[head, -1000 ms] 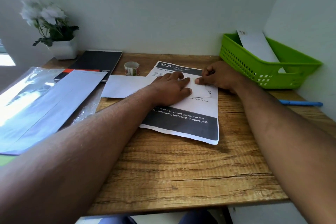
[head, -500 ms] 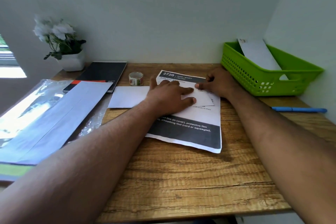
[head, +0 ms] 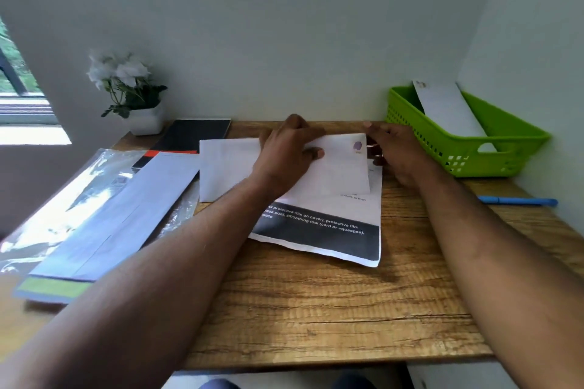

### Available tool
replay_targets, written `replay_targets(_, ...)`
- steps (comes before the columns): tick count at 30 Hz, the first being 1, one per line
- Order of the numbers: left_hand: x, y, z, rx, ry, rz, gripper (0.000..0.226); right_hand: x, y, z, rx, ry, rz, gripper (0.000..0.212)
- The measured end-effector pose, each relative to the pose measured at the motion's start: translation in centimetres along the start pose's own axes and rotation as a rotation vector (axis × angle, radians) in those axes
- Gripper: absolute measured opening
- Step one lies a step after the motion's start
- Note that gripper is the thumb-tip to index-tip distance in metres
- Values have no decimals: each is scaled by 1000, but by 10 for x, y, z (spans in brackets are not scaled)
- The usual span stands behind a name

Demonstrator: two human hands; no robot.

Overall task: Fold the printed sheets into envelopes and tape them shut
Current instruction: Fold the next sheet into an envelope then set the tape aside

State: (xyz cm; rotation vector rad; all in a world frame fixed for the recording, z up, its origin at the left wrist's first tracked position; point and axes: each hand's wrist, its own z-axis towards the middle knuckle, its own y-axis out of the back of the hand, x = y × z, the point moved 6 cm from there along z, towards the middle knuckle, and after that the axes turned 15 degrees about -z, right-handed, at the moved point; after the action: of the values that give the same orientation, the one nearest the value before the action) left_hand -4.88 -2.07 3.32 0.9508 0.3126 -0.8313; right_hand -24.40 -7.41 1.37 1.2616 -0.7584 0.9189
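At centre frame on the desk [head: 316,309], our left hand [head: 284,155] grips the light, floppy envelope [head: 335,167] over the printed sheet [head: 331,230], right hand [head: 395,151] pinching its edge.

hands: 2 [head: 289,151] [head: 396,151] | printed sheets: 1 [head: 328,230] | envelopes: 2 [head: 227,167] [head: 448,107] | baskets: 1 [head: 505,139] | pens: 1 [head: 518,200] | plants: 1 [head: 129,88] | notebooks: 1 [head: 196,136]

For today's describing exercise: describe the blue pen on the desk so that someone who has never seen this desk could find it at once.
Start at the green basket in the desk's far right corner. Just in front of it, near the right wall, lies the blue pen, flat on the bare wood. It is the only slim blue stick there; everything else nearby is paper.
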Motion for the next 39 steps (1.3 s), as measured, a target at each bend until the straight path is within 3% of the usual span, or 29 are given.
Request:
replay_targets(4,-25,27,9,-173,-53,-113,25,23,1,-17,141,30,369,9)
replay_targets(8,-55,49,32,-295,-5,-204,12,36,21,-26,-39,99,601,8)
replay_targets(13,-108,58,74,-360,11,-605,11,50,60,-30,-154,114,573,29)
replay_targets(17,-136,30,102,-270,75,-1017,14,71,100,-23,-219,81,538,15)
replay_targets(23,-159,-13,138,-218,133,-1424,12,86,173,0,-314,161,411,15)
replay_targets(28,-159,-58,169,-295,250,-1454,15,81,212,26,-389,212,259,16)
replay_targets(39,-147,-141,189,-290,366,-1266,33,24,236,75,-495,108,8,14)
